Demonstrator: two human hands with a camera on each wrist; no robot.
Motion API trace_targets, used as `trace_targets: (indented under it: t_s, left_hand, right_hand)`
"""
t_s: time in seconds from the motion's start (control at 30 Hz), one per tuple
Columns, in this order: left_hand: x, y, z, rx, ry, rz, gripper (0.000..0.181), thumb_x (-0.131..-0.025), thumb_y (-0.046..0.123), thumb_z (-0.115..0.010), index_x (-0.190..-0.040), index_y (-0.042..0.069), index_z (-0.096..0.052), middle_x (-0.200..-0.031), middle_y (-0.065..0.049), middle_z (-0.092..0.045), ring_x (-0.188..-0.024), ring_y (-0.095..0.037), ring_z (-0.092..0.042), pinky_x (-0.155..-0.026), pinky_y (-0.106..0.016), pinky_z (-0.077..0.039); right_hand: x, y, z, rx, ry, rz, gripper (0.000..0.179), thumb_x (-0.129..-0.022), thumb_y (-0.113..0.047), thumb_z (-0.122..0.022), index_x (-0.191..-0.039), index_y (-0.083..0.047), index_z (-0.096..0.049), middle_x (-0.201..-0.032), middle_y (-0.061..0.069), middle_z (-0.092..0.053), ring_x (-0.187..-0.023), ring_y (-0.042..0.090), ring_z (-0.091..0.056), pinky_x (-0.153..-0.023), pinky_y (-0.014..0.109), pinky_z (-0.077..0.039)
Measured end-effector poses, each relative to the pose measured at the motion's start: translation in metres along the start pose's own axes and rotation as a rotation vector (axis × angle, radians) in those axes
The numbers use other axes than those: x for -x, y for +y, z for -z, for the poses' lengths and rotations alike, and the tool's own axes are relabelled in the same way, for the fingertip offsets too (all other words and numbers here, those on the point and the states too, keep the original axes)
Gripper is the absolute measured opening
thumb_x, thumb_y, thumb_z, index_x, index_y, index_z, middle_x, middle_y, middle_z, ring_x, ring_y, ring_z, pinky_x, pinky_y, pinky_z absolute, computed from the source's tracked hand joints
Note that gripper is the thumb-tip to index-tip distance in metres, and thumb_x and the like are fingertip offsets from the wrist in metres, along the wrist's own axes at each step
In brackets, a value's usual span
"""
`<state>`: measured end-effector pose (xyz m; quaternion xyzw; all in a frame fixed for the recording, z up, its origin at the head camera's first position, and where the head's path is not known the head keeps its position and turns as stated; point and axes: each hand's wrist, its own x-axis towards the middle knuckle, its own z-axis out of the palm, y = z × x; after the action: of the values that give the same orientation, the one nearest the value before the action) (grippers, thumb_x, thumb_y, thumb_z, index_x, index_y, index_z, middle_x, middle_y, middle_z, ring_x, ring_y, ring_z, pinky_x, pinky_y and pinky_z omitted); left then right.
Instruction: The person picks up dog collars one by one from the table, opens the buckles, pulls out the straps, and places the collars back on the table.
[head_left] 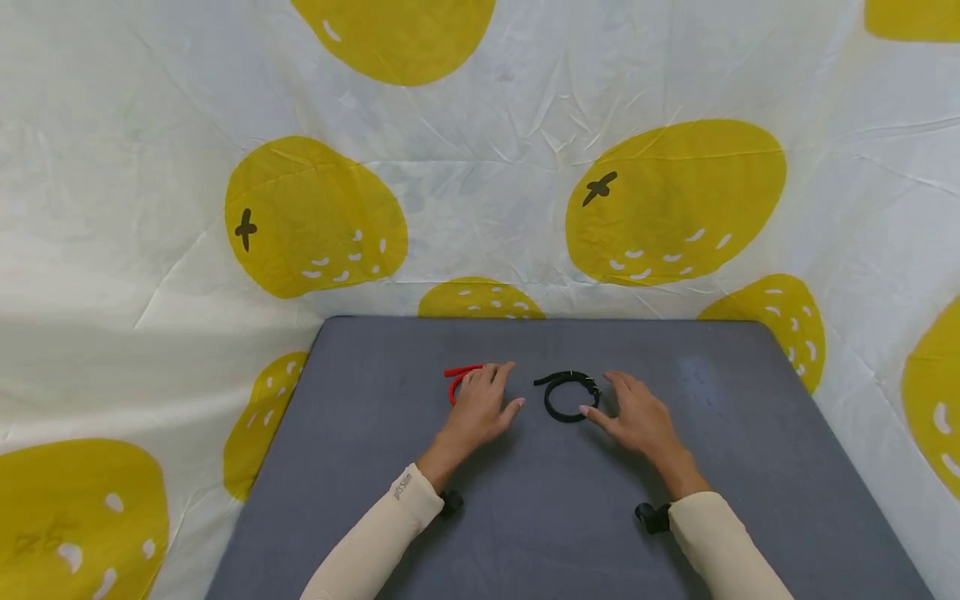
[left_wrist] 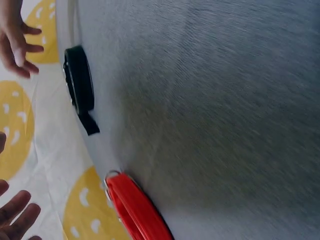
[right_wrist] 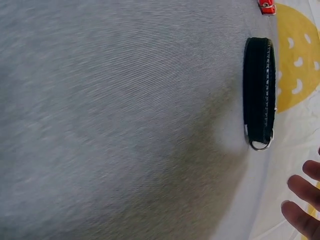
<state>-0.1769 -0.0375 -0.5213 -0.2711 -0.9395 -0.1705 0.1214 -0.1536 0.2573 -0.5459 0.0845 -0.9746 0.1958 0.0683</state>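
A red pet collar (head_left: 461,371) is coiled in a loop on the grey table, partly hidden behind my left hand (head_left: 480,408). That hand hovers over it with fingers extended and thumb apart, gripping nothing. To its right stands a black collar (head_left: 567,418), buckled in a ring with its strap end pointing left. My right hand (head_left: 637,417) is at the ring's right side, fingers spread, thumb tip overlapping the band in the head view. Stitching and a metal D-ring show on the black collar (right_wrist: 257,90) in the right wrist view. A metal ring also tops the red collar (left_wrist: 137,207).
The grey table (head_left: 720,483) reaches back to a white cloth (head_left: 480,208) printed with yellow fruit shapes, which also hangs along both sides. Small black cameras (head_left: 652,517) sit at both wrists, by the cream sleeves (head_left: 720,542).
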Motion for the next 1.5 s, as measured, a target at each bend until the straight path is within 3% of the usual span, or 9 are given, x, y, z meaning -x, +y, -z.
trace_targets:
  t_s: [0.27,0.47,0.8,1.07,1.3,1.5]
  left_hand:
    - [-0.025,0.018,-0.021,0.051,-0.045,-0.002,0.060,-0.097,0.038,-0.066,-0.145,0.008,-0.049,-0.127,-0.010,-0.058,-0.108,-0.022,-0.060,-0.090,-0.035,-0.054]
    - [-0.037,0.028,-0.039,0.009,-0.059,-0.022,0.054,-0.098,0.038,-0.065,-0.142,0.009,-0.053,-0.122,-0.008,-0.060,-0.100,-0.018,-0.062,-0.085,-0.031,-0.054]
    - [-0.058,0.033,-0.069,-0.081,-0.140,0.032,0.040,-0.099,0.034,-0.062,-0.132,0.011,-0.060,-0.119,-0.007,-0.063,-0.101,-0.020,-0.064,-0.087,-0.036,-0.055]
    - [-0.066,0.038,-0.084,-0.165,-0.168,0.048,0.038,-0.098,0.036,-0.064,-0.125,0.010,-0.065,-0.111,-0.007,-0.065,-0.097,-0.020,-0.065,-0.083,-0.036,-0.055]
    - [-0.067,0.036,-0.095,-0.167,-0.177,0.060,0.033,-0.097,0.034,-0.066,-0.118,0.009,-0.067,-0.105,-0.008,-0.066,-0.094,-0.021,-0.066,-0.081,-0.036,-0.055]
    - [-0.073,0.036,-0.096,-0.174,-0.167,0.076,0.027,-0.094,0.032,-0.070,-0.112,0.011,-0.070,-0.103,-0.006,-0.068,-0.095,-0.022,-0.066,-0.076,-0.036,-0.052]
  right_hand:
    - [-0.015,-0.001,0.000,0.035,-0.017,-0.034,0.066,-0.090,-0.044,-0.071,-0.140,-0.005,-0.053,-0.136,0.019,-0.059,-0.112,0.040,-0.063,-0.080,0.060,-0.052]
    - [-0.022,0.000,-0.002,0.058,0.002,-0.028,0.050,-0.089,-0.035,-0.075,-0.126,-0.004,-0.063,-0.124,0.017,-0.065,-0.099,0.037,-0.067,-0.074,0.056,-0.054]
    - [-0.034,-0.001,-0.015,0.116,0.037,0.004,0.035,-0.087,-0.024,-0.079,-0.114,-0.002,-0.070,-0.109,0.018,-0.068,-0.086,0.037,-0.068,-0.068,0.053,-0.055]
    - [-0.042,-0.010,-0.025,0.168,0.035,0.008,0.034,-0.086,-0.023,-0.081,-0.111,-0.003,-0.072,-0.106,0.018,-0.068,-0.076,0.036,-0.067,-0.061,0.051,-0.055]
    - [-0.046,-0.008,-0.035,0.178,0.044,0.031,0.026,-0.085,-0.020,-0.082,-0.102,-0.003,-0.074,-0.092,0.015,-0.065,-0.065,0.033,-0.064,-0.053,0.047,-0.053]
    - [-0.050,-0.007,-0.034,0.170,0.037,0.017,0.021,-0.086,-0.018,-0.080,-0.101,-0.004,-0.075,-0.090,0.013,-0.063,-0.067,0.033,-0.065,-0.054,0.047,-0.052]
